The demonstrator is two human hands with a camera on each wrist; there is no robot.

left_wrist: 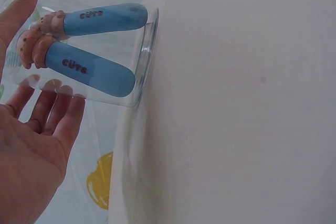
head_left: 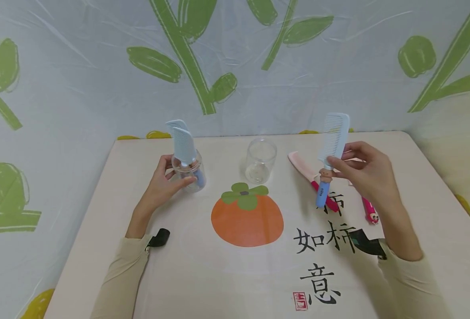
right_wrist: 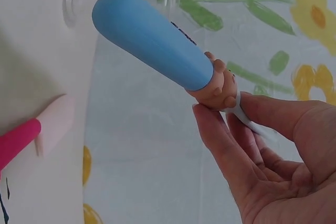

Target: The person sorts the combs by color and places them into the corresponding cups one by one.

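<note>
A light blue comb (head_left: 335, 133) was raised over the right part of the surface (head_left: 219, 283), toward its far edge, teeth end up and blue handle pointing down. The right hand (head_left: 368, 170) had its grip pinched on the comb's neck, beside a small tan figure. Beneath it lay a pink comb (head_left: 303, 167), its magenta handle running toward the near edge; another magenta handle (head_left: 369, 209) showed nearer the right edge, partly behind the hand.

By the far left corner, the left hand (head_left: 157, 190) grasped a clear jar (head_left: 196, 188), thumb one side, fingers the other. Two more light blue combs (head_left: 184, 147) stood in it, handles down and lettered "CUTE". A second clear jar (head_left: 261, 159) stood near the middle of the far edge. An orange persimmon print (head_left: 246, 226) and black Chinese characters (head_left: 321, 285) marked the surface; behind rose a leaf-patterned curtain (head_left: 298, 104).
</note>
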